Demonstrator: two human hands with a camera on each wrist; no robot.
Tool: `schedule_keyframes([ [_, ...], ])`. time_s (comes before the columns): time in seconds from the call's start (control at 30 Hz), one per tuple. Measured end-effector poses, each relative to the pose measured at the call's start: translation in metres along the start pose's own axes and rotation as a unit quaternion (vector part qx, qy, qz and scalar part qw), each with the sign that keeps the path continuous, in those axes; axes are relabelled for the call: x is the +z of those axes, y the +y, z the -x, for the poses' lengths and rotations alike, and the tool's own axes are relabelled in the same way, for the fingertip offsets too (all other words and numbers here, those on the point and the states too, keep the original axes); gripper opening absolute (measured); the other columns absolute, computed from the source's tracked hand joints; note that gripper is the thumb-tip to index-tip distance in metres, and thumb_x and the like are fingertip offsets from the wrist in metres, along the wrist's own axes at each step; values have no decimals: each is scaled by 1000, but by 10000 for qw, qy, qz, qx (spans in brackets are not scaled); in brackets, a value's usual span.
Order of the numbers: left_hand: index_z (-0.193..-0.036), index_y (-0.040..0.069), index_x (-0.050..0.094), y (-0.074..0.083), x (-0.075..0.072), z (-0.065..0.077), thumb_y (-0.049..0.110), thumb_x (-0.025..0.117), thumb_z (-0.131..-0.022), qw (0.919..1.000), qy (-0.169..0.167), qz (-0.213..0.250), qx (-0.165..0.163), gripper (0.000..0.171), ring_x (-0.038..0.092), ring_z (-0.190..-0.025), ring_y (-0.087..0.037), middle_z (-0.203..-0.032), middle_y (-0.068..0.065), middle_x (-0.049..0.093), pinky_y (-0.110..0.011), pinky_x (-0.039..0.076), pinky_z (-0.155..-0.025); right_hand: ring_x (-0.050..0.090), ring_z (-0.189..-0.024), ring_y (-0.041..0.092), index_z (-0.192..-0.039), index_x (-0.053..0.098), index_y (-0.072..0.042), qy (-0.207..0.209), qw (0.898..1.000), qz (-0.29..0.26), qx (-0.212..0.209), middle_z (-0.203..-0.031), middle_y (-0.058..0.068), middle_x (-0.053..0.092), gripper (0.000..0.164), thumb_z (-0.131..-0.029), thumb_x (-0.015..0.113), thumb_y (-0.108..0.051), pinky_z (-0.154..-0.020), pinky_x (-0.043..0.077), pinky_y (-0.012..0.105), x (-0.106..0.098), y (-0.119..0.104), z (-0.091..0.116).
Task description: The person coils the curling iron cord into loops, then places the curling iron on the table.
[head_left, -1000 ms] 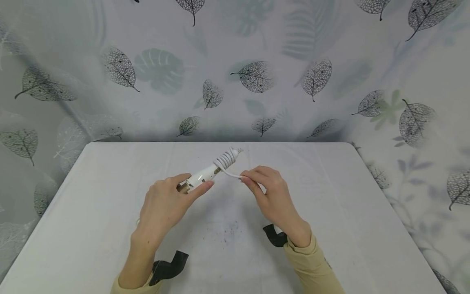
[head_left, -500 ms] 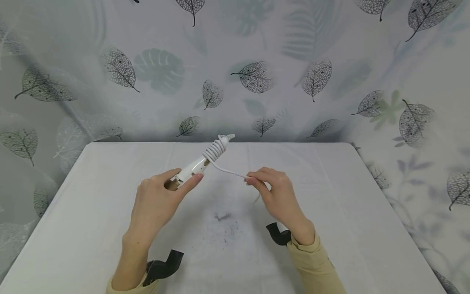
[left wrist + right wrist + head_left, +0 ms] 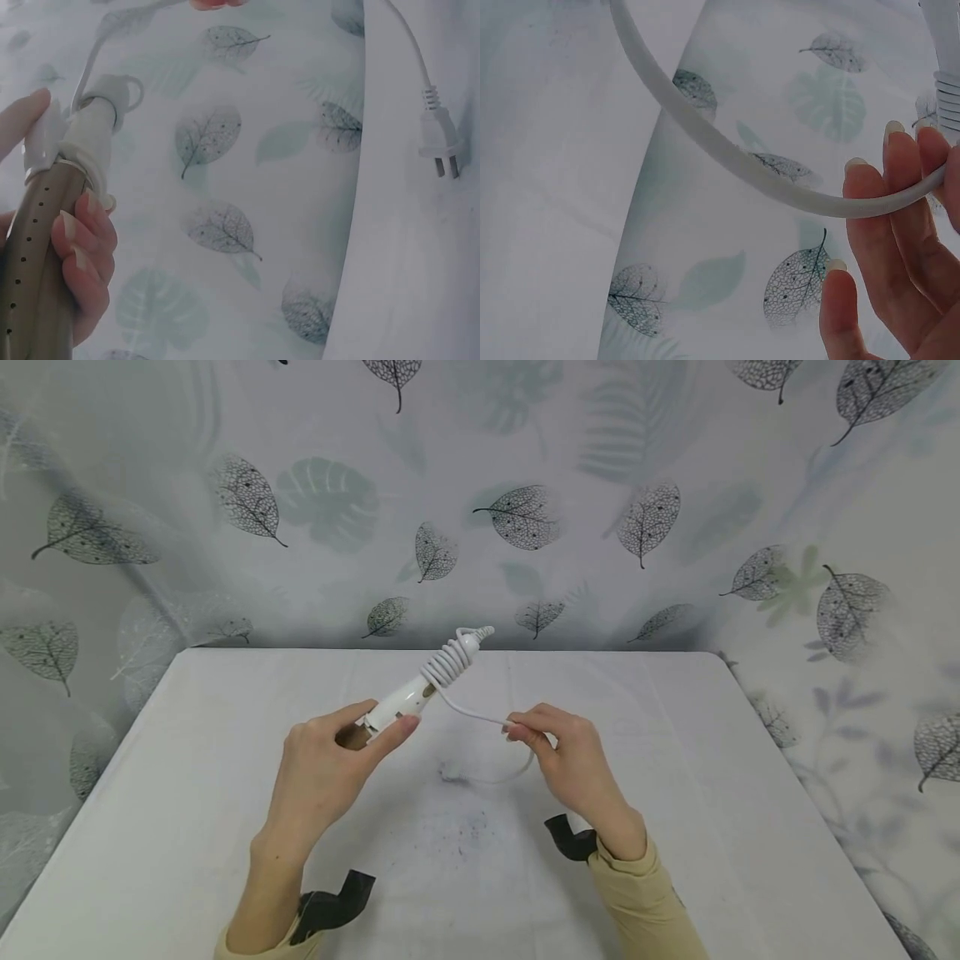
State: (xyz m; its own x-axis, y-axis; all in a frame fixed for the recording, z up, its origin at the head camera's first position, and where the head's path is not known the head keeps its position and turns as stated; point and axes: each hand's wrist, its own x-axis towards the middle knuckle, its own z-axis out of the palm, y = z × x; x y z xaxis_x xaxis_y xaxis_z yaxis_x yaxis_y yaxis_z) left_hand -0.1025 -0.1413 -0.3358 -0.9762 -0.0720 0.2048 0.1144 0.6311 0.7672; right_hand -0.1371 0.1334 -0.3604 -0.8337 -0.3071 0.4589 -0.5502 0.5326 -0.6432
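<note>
My left hand (image 3: 322, 768) grips a curling iron (image 3: 399, 702) around its gold barrel (image 3: 37, 247), thumb by the white clamp lever. The white handle points up and away to the right, with its cord (image 3: 447, 662) wound round it in several coils. Between thumb and fingers my right hand (image 3: 566, 752) pinches the loose stretch of cord right of the iron. In the right wrist view the cord (image 3: 742, 169) curves away from those fingers. Its free end carries a white two-pin plug (image 3: 438, 133), seen against the white tabletop in the left wrist view.
A white-covered table (image 3: 675, 777) lies under both hands, with dark smudges (image 3: 468, 835) near its middle. Leaf-patterned cloth (image 3: 517, 518) hangs behind and at the sides. Black bands (image 3: 337, 906) show at both wrists, below tan sleeves (image 3: 645, 902).
The curling iron and left hand have moved up and left, then slightly back right. My right hand has shifted a little right with the cord; more of its free end now shows below.
</note>
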Motion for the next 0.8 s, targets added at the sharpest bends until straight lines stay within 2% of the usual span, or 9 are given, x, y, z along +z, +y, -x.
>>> schedule_keyframes([
  [0.2, -99, 30, 72, 5, -6, 3, 54, 72, -87, 9975, -262, 641, -115, 27, 39, -55, -10, -60, 0, 44, -27, 32, -49, 60, -82, 18, -94, 79, -7, 62, 9995, 149, 266, -82, -1, 74, 12, -85, 73, -1, -76, 50, 32, -1, 1, 0],
  [0.4, -111, 27, 73, 5, -7, 6, 47, 75, -88, 9956, -487, 798, 21, 31, 46, -56, -12, -64, -2, 52, -26, 37, -50, 69, -84, 17, -94, 78, -5, -94, 9995, -37, 309, -82, 0, 73, 11, -86, 73, 0, -80, 55, 34, 0, 4, 1],
  [0.5, -113, 24, 73, 4, -7, 7, 43, 76, -88, 9944, -623, 841, 156, 32, 49, -57, -13, -67, -1, 57, -26, 40, -51, 70, -80, 19, -94, 77, -3, -93, 9993, -60, 344, -81, 1, 73, 10, -86, 72, 1, -71, 54, 29, -1, 5, 1],
  [0.6, -114, 24, 73, 5, -5, 7, 39, 76, -89, 9915, -790, 975, 352, 30, 49, -56, -13, -66, 0, 56, -26, 39, -50, 63, -69, 16, -95, 77, -3, -156, 9986, -83, 500, -79, 2, 73, 10, -87, 71, 1, -59, 45, 23, -1, 5, 1],
  [0.7, -114, 23, 73, 5, -3, 8, 33, 77, -89, 9850, -1042, 1229, 611, 28, 53, -59, -11, -71, 3, 62, -26, 43, -52, 52, -59, 10, -94, 76, -4, -252, 9973, -45, 694, -78, 3, 72, 10, -89, 70, 2, -53, 39, 22, -1, 4, 1],
  [0.8, -115, 20, 74, 5, -1, 10, 28, 78, -89, 9783, -1290, 1357, 888, 28, 53, -59, -9, -72, 4, 62, -25, 44, -52, 46, -53, 7, -90, 75, -5, -265, 9964, 113, 802, -73, 3, 69, 8, -89, 70, 2, -51, 39, 23, -1, 4, 1],
])
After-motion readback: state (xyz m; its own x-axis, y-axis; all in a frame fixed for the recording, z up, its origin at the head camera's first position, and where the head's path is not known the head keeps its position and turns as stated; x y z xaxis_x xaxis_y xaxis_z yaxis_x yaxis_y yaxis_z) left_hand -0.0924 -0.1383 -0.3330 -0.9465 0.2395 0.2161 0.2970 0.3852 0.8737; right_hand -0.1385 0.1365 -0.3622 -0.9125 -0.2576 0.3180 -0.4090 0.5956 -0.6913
